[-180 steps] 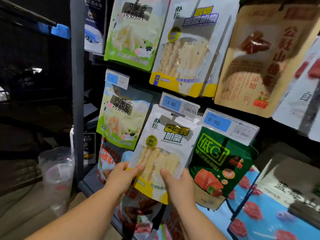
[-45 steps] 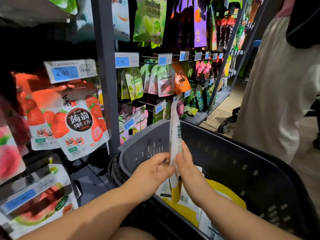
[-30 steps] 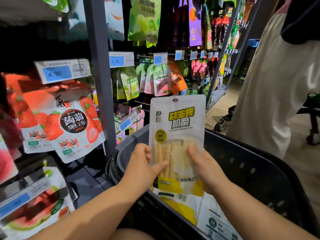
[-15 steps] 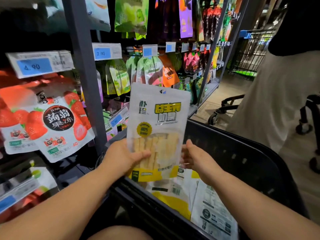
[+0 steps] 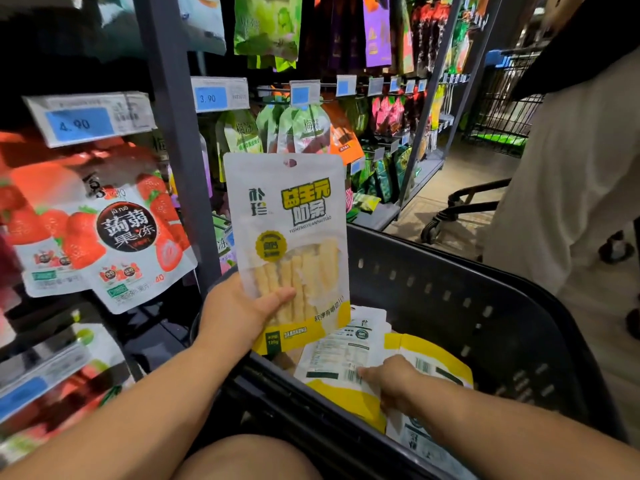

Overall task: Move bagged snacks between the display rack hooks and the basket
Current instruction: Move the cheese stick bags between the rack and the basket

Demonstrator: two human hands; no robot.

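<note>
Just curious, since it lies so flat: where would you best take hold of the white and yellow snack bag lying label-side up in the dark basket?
Probably by its near yellow bottom edge, coming from above. The flat white and yellow snack bag overlaps other bags in the dark plastic basket, so only an edge can be pinched; the right hand is already there.

A white-and-yellow snack bag [image 5: 289,244] with pale sticks visible through its window is held upright, front facing the camera, above the near-left rim of the dark perforated basket [image 5: 450,289]. More bags of the same kind [image 5: 346,362] are seen lying flat inside, backs up, barcodes showing.
</note>
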